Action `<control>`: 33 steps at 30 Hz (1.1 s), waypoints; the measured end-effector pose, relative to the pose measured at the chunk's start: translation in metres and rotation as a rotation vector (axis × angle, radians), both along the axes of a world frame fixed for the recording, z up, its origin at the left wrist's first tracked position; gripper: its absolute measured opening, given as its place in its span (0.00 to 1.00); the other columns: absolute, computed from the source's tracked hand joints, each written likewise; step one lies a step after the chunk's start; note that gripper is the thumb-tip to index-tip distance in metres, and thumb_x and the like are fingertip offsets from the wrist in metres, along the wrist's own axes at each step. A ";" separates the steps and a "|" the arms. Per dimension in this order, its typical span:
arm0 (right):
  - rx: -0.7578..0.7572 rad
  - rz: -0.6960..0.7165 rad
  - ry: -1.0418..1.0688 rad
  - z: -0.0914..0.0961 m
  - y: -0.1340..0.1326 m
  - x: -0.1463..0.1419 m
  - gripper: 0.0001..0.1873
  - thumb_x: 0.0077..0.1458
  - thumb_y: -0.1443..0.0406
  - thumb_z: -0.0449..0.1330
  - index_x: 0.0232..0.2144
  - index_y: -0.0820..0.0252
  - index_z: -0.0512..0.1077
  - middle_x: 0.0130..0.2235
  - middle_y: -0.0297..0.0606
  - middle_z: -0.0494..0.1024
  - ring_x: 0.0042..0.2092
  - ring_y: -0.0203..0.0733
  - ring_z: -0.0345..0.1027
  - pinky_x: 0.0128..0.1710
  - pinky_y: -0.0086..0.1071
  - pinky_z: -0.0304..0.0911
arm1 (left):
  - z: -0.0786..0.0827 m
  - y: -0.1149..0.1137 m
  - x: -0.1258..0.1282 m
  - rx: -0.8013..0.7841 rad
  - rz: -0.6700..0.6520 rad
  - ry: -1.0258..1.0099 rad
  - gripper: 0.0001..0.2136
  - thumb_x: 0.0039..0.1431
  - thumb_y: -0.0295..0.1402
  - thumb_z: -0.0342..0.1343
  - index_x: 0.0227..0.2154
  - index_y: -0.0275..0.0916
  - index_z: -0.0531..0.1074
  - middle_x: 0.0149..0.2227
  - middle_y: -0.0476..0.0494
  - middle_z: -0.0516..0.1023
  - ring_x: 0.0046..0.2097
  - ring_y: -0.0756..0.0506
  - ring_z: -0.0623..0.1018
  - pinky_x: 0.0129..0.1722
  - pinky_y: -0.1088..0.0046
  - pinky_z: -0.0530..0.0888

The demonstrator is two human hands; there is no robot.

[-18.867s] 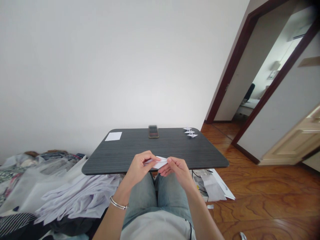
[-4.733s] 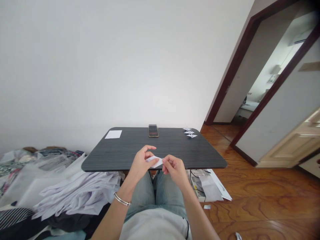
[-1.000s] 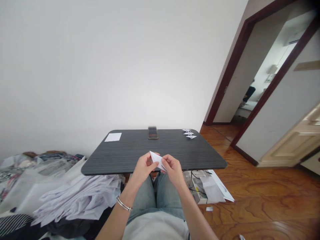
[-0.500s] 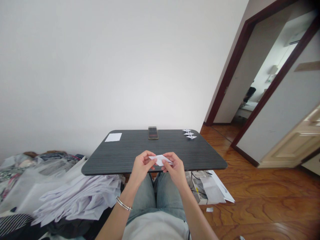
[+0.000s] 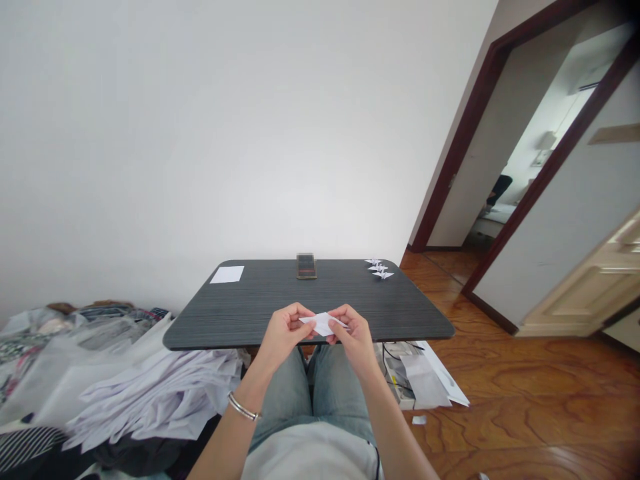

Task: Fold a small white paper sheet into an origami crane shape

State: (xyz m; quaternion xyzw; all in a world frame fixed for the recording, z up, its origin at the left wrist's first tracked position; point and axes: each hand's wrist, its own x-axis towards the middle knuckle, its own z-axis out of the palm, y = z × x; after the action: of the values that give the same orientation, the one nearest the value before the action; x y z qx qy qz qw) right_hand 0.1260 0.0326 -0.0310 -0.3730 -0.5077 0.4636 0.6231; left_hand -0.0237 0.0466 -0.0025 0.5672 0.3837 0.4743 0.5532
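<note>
A small folded piece of white paper (image 5: 323, 324), roughly diamond-shaped, is held between both hands just above the table's front edge. My left hand (image 5: 290, 328) pinches its left end between thumb and fingers. On the other side, my right hand (image 5: 352, 331) pinches the right end, its thumb lying on the near face. Fingers partly cover both ends of the paper. At the table's far right corner stand three white folded paper cranes (image 5: 380, 269), close together in a row.
The dark wood-grain table (image 5: 260, 300) stands against a white wall. A stack of white paper sheets (image 5: 227, 274) lies at its far left, and a phone (image 5: 307, 266) leans at the back middle. Piled clothes (image 5: 160, 393) fill the floor on the left. A doorway opens at the right.
Both hands have shifted very slightly, and the folded paper lies a little lower and flatter between them. The thumbs have moved a bit on its face.
</note>
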 end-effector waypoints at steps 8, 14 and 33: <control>-0.030 0.112 -0.042 0.000 -0.001 0.000 0.11 0.45 0.61 0.63 0.29 0.61 0.67 0.22 0.30 0.73 0.20 0.30 0.66 0.19 0.22 0.63 | 0.002 0.000 -0.001 0.010 -0.037 0.020 0.11 0.40 0.33 0.63 0.26 0.32 0.70 0.22 0.50 0.74 0.21 0.54 0.72 0.23 0.79 0.69; -0.050 0.128 0.020 0.003 -0.004 0.001 0.11 0.45 0.61 0.63 0.29 0.61 0.68 0.23 0.31 0.74 0.19 0.31 0.66 0.19 0.24 0.63 | 0.003 -0.003 -0.004 -0.033 -0.062 -0.017 0.12 0.42 0.35 0.63 0.28 0.32 0.72 0.23 0.47 0.76 0.23 0.52 0.74 0.26 0.78 0.72; -0.083 0.172 0.175 0.006 -0.008 -0.001 0.07 0.45 0.63 0.62 0.25 0.61 0.68 0.18 0.30 0.73 0.18 0.31 0.64 0.18 0.24 0.61 | 0.006 -0.008 -0.003 -0.079 -0.068 -0.067 0.11 0.42 0.34 0.63 0.28 0.33 0.78 0.24 0.44 0.79 0.25 0.51 0.75 0.28 0.76 0.73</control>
State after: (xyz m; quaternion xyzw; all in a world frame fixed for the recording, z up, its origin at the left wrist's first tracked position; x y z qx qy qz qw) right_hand 0.1254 0.0243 -0.0247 -0.3113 -0.4619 0.5667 0.6071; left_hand -0.0270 0.0386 0.0039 0.5416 0.3640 0.4585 0.6033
